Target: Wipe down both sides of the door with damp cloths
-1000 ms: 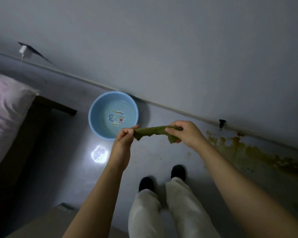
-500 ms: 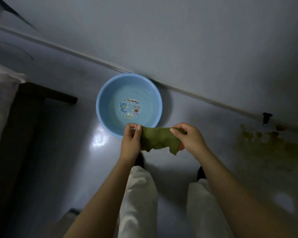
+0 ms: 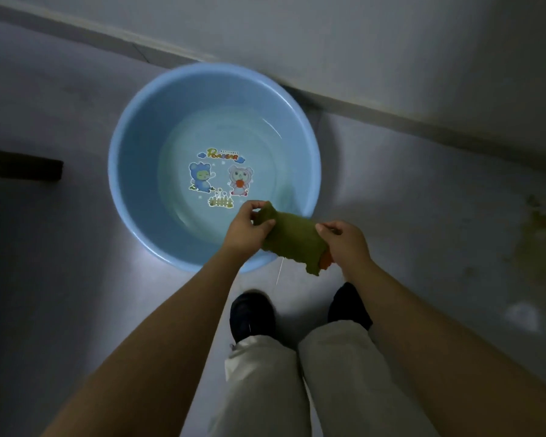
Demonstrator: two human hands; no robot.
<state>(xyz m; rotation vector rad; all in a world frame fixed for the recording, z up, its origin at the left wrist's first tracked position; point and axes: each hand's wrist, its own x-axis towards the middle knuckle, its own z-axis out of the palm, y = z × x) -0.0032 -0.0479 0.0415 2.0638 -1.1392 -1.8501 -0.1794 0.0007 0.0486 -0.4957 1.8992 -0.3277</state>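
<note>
From the head view, your left hand (image 3: 245, 230) and right hand (image 3: 344, 244) each pinch an end of the green cloth (image 3: 292, 239), stretched over the near rim of the blue basin (image 3: 117, 184). It looks soft, limp and light; keep each grip at the ends. Since a second ago the basin looms larger and nearer.

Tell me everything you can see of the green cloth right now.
The green cloth is an olive, soft-looking fabric, bunched into a rough roll, with an orange patch at its lower right end. The left hand pinches its upper left end and the right hand grips the other. It is held in the air over the near rim of the blue basin. A thin pale line, thread or trickle, hangs below it.
</note>
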